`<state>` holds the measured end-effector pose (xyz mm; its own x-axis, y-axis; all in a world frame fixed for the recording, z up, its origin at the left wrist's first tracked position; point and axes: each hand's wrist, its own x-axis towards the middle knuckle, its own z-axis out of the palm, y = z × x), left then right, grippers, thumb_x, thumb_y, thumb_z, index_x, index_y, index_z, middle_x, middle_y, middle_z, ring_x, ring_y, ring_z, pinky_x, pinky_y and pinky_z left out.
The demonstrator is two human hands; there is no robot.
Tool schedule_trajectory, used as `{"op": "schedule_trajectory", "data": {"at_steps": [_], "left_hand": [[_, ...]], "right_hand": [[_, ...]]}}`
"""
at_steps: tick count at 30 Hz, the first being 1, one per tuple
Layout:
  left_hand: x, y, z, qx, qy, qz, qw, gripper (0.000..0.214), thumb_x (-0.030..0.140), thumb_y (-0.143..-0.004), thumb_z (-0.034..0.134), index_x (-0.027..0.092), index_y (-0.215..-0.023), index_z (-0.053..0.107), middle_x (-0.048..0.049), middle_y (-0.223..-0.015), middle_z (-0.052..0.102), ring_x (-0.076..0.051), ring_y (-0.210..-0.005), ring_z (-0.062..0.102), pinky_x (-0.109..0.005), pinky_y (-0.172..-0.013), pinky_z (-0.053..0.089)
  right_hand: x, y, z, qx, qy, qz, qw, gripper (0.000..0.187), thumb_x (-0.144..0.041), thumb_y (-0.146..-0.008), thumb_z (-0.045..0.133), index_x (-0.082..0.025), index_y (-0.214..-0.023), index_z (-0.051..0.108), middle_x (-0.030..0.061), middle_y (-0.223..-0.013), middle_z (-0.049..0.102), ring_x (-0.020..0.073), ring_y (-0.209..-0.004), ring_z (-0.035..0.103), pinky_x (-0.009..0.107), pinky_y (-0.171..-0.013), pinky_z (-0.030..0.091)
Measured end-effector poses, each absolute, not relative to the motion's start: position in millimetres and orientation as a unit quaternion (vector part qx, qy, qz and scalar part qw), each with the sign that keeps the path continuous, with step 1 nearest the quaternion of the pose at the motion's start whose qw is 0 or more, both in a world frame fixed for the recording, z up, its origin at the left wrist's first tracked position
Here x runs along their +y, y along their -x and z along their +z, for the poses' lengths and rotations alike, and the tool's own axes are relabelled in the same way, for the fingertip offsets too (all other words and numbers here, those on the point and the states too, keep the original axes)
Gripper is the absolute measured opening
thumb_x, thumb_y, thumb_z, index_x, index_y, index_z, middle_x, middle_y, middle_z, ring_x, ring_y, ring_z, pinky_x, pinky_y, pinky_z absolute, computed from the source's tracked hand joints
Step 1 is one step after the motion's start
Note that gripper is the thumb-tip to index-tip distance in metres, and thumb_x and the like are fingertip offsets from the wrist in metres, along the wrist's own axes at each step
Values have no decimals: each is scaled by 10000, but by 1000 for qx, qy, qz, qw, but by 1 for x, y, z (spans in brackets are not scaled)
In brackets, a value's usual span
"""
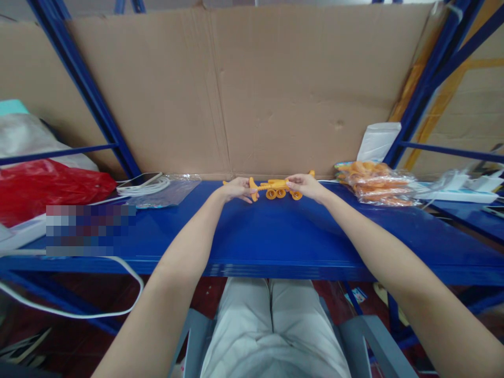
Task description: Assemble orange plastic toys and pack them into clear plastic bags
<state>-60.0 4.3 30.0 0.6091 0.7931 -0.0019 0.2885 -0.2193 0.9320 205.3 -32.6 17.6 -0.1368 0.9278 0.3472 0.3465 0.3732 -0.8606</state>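
Pinching the ends of the orange toy [275, 188] by the back edge of the shelf [275, 236], left hand [236, 189] and right hand [305, 185] steadied it; lifting would need both.

Ends of orange toy [275, 187] under fingers [243, 197], patch [90, 231] — blurred

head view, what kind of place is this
Likely a storeroom or small workshop: a blue metal shelf serves as the bench, a cardboard sheet backs it, and a bag of orange parts lies near the orange toy that the left hand and right hand hold.
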Motion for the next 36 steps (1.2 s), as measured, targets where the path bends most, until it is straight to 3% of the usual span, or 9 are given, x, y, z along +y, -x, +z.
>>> {"op": "schedule_trajectory", "data": {"at_steps": [9,22,36], "left_hand": [[7,61,29,352,-747,243,509,237,239,-748,754,112,-892,614,-77,-828,722,-150,-745,691,-339,-770,568],[11,62,26,368,-748,233,500,245,263,-710,778,112,-830,627,-69,-785,721,-138,-701,688,-296,-727,569],[13,64,25,355,-744,234,516,235,244,-718,770,120,-848,618,-63,-790,720,-137,-719,687,-325,-777,561]], "right_hand": [[-43,-199,26,-675,493,324,443,65,-182,-863,635,-130,-873,675,65,-739,711,100,-602,633,193,-585,542],[-38,-201,17,-691,466,311,456,182,-254,-798,710,-126,-925,684,98,-900,732,136,-739,665,259,-724,554],[-39,-200,17,-676,469,341,454,194,-222,-839,662,-127,-1009,668,99,-898,728,129,-706,687,265,-713,583]]}}
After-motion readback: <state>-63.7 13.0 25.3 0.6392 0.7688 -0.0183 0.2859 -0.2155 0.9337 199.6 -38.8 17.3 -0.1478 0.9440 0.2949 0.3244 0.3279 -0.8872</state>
